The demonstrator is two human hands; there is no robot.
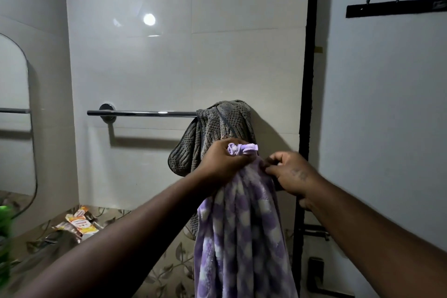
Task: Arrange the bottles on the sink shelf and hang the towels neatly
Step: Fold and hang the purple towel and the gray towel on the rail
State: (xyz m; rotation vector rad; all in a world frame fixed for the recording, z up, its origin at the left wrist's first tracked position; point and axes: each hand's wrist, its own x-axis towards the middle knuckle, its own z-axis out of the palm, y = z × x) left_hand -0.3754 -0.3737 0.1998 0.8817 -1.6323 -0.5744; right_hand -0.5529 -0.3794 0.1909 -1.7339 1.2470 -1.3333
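Your left hand (223, 161) fingers clench the purple towel (242, 232) bunched top, just below the rail (142, 113); right hand (289, 173) pinches its edge. Grey towel (217, 128) hangs on the rail's right end.

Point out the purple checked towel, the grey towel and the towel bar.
purple checked towel (242, 237), head view, middle of the hanging cloth.
grey towel (225, 123), head view, bunched part draped over the bar.
towel bar (145, 113), head view, bare chrome stretch.
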